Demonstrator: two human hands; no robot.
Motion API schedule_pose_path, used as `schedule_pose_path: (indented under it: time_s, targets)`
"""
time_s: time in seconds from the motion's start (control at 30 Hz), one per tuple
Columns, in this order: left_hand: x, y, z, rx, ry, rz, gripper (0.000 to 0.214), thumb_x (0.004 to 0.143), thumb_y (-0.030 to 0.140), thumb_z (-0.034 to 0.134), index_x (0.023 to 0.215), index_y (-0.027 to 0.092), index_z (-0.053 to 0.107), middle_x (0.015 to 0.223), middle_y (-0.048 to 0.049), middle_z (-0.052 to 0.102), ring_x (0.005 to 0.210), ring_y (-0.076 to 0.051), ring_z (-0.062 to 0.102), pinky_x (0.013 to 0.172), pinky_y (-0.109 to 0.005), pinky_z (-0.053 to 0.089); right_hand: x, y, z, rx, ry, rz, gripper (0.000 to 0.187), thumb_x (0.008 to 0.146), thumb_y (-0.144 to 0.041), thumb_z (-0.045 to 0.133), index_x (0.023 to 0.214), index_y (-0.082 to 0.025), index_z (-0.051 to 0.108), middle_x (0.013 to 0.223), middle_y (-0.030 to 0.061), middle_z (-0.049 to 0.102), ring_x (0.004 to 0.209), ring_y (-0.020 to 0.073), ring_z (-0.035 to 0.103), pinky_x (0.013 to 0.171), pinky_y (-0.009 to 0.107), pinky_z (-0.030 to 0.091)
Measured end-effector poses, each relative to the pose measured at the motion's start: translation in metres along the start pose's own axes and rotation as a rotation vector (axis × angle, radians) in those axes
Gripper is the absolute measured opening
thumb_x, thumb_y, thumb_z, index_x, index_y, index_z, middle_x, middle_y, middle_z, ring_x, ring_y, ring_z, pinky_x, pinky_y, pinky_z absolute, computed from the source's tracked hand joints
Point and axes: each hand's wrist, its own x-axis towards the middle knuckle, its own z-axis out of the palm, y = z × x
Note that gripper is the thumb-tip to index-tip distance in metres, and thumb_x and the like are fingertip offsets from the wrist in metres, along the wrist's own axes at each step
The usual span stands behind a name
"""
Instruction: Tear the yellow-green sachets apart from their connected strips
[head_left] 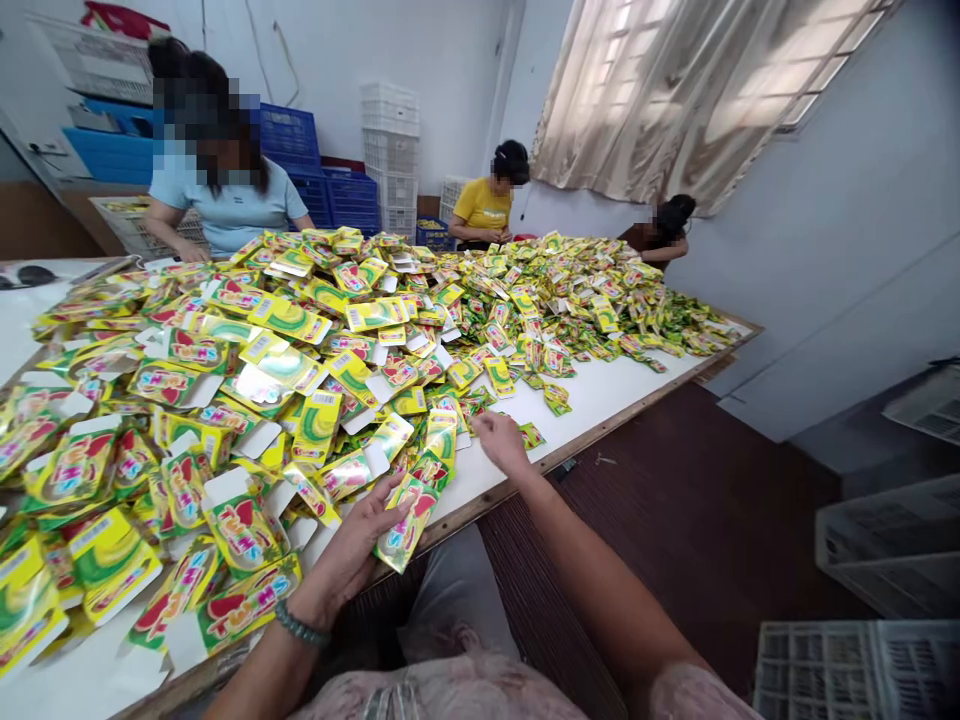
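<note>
A huge heap of yellow-green packets [300,350] with white card flaps covers a long white table [600,395]. My left hand [352,545], with a bead bracelet on the wrist, grips one yellow-green packet [405,525] at the table's near edge, fingers wrapped round it. My right hand [499,440] reaches over the table near the heap's edge, fingers curled down onto small packets [465,415]; whether it holds one is hidden.
Three other people work at the far side: one in a light blue shirt [225,205], one in yellow [484,205], one at the far right [664,235]. Blue crates [322,170] and white crates [390,150] stack behind. Grey crates [885,560] stand on the dark floor, right.
</note>
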Motion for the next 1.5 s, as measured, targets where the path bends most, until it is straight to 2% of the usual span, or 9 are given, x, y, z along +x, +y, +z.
schedule_pose_path:
  time_s: [0.07, 0.2, 0.4, 0.53, 0.63, 0.87, 1.07, 1.2, 1.5]
  targets:
    - [0.0, 0.0, 0.002, -0.041, 0.006, 0.007, 0.059, 0.067, 0.024, 0.073, 0.12, 0.022, 0.048, 0.097, -0.0059, 0.066, 0.066, -0.016, 0.064, 0.067, -0.035, 0.056, 0.018, 0.01, 0.002, -0.227, 0.163, 0.168, 0.029, 0.079, -0.04, 0.054, 0.088, -0.014, 0.063, 0.093, 0.0137, 0.063, 0.091, 0.0227, 0.057, 0.075, 0.031, 0.041]
    - [-0.001, 0.0, 0.003, -0.028, 0.048, 0.006, 0.062, 0.067, 0.024, 0.072, 0.123, 0.023, 0.045, 0.094, -0.0045, 0.067, 0.064, -0.015, 0.065, 0.065, -0.032, 0.056, 0.035, 0.023, 0.018, -0.296, 0.174, 0.231, 0.036, 0.063, -0.037, 0.07, 0.086, -0.01, 0.063, 0.105, 0.02, 0.058, 0.102, 0.0282, 0.051, 0.079, 0.032, 0.039]
    - [-0.004, 0.002, -0.001, 0.03, 0.117, 0.054, 0.063, 0.069, 0.025, 0.072, 0.124, 0.019, 0.044, 0.092, -0.0057, 0.069, 0.066, -0.013, 0.065, 0.064, -0.025, 0.053, 0.021, 0.037, 0.013, -0.209, 0.177, 0.175, 0.017, 0.073, -0.032, 0.058, 0.071, -0.016, 0.056, 0.077, 0.0074, 0.062, 0.072, 0.0185, 0.056, 0.065, 0.028, 0.039]
    - [-0.003, 0.002, -0.001, 0.092, 0.131, 0.062, 0.065, 0.068, 0.029, 0.072, 0.126, 0.017, 0.044, 0.098, -0.0076, 0.069, 0.067, -0.014, 0.065, 0.063, -0.025, 0.051, -0.009, 0.032, -0.002, 0.198, 0.302, 0.022, 0.024, 0.074, -0.039, 0.057, 0.069, -0.019, 0.045, 0.064, -0.0004, 0.053, 0.062, 0.0141, 0.051, 0.059, 0.025, 0.039]
    - [0.0, 0.002, 0.001, 0.158, 0.145, 0.108, 0.062, 0.066, 0.031, 0.073, 0.121, 0.015, 0.049, 0.1, -0.0081, 0.068, 0.078, -0.016, 0.065, 0.068, -0.024, 0.05, -0.037, 0.01, -0.003, 0.472, 0.074, -0.108, 0.03, 0.07, -0.043, 0.062, 0.07, -0.019, 0.043, 0.062, -0.0031, 0.047, 0.057, 0.0118, 0.048, 0.054, 0.023, 0.037]
    - [-0.009, 0.004, -0.004, 0.236, 0.086, 0.057, 0.067, 0.064, 0.037, 0.074, 0.122, 0.016, 0.049, 0.097, -0.007, 0.07, 0.087, -0.022, 0.065, 0.073, -0.03, 0.05, -0.052, -0.024, -0.003, 0.291, -0.321, -0.356, 0.026, 0.072, -0.036, 0.063, 0.064, -0.017, 0.047, 0.057, -0.0051, 0.04, 0.055, 0.0086, 0.036, 0.053, 0.021, 0.029]
    - [-0.018, 0.008, -0.003, 0.213, 0.02, 0.041, 0.067, 0.064, 0.038, 0.073, 0.122, 0.016, 0.049, 0.097, -0.0078, 0.07, 0.082, -0.021, 0.066, 0.075, -0.031, 0.05, -0.041, -0.024, 0.002, 0.443, -0.68, -0.286, 0.03, 0.065, -0.039, 0.069, 0.065, -0.017, 0.049, 0.055, -0.0064, 0.041, 0.052, 0.0076, 0.036, 0.05, 0.019, 0.028]
    - [-0.016, 0.008, -0.001, 0.187, 0.026, 0.059, 0.066, 0.064, 0.036, 0.074, 0.122, 0.016, 0.05, 0.1, -0.0078, 0.069, 0.083, -0.02, 0.066, 0.075, -0.03, 0.049, -0.052, -0.034, 0.01, 0.426, -0.489, -0.228, 0.027, 0.069, -0.039, 0.067, 0.065, -0.016, 0.054, 0.057, -0.0042, 0.048, 0.054, 0.0086, 0.041, 0.051, 0.021, 0.03]
    - [-0.014, 0.008, -0.011, 0.264, 0.024, 0.098, 0.05, 0.063, 0.034, 0.075, 0.109, 0.018, 0.061, 0.099, -0.005, 0.07, 0.077, -0.018, 0.065, 0.068, -0.027, 0.048, -0.074, -0.05, 0.007, 0.237, -0.179, -0.417, 0.011, 0.077, -0.028, 0.063, 0.073, -0.02, 0.069, 0.074, 0.003, 0.063, 0.081, 0.017, 0.051, 0.073, 0.029, 0.039]
